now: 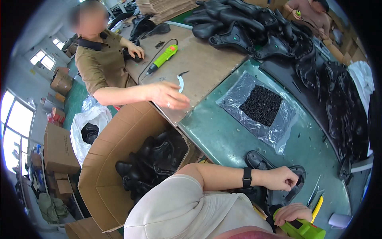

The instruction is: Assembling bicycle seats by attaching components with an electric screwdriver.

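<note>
A black bicycle saddle (260,160) lies underside up on the green table in front of me. My left hand (281,178), with a black band at the wrist, is closed over the saddle's wider part. Its fingertips are pinched together, and whatever they hold is too small or hidden to make out. Lower down, my right hand (294,213) grips a green electric screwdriver (308,231); its dark front end points left, beside the saddle. Farther along the table rests a clear plastic bag (234,93) with a heap of small black parts (262,105) on it.
A cardboard box (105,159) of black saddles stands at my left. Saddles pile up (274,32) at the far right. Across the table, a co-worker's hand (169,95) reaches over the brown board near another green screwdriver (163,59). A yellow-handled tool (317,209) lies at right.
</note>
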Action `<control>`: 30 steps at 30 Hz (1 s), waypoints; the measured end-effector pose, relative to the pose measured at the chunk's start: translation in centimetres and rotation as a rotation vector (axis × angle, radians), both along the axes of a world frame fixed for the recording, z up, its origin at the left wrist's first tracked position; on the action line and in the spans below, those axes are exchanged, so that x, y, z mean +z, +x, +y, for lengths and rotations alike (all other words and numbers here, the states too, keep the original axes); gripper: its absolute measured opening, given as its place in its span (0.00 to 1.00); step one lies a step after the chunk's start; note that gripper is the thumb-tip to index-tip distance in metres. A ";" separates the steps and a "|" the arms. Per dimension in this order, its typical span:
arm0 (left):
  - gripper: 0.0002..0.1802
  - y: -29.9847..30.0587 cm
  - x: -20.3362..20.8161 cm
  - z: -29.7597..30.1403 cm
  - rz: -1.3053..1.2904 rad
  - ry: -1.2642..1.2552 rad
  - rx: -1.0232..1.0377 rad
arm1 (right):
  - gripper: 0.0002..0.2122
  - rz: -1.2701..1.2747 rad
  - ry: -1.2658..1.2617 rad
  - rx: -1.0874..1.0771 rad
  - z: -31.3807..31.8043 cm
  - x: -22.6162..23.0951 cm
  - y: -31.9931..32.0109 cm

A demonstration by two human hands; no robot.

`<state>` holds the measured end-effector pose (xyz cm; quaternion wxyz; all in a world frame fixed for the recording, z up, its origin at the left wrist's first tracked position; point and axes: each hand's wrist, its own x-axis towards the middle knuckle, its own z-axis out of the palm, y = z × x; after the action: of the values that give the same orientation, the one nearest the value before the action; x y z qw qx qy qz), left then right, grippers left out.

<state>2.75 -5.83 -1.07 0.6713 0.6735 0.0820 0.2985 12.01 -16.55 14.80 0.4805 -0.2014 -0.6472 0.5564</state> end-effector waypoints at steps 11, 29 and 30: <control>0.06 0.0 0.4 0.1 0.027 0.024 -0.027 | 0.09 -0.045 0.145 -0.022 0.3 -1.3 0.1; 0.07 0.0 0.0 -0.2 0.038 0.084 0.028 | 0.22 -0.160 0.151 0.104 1.4 -3.5 1.5; 0.07 0.0 0.1 -0.3 0.037 0.080 0.023 | 0.22 -0.161 0.145 0.099 1.0 -4.1 1.3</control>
<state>2.76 -6.09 -1.01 0.6389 0.7041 0.0903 0.2966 13.27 -15.50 10.75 0.4121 -0.1780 -0.7315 0.5132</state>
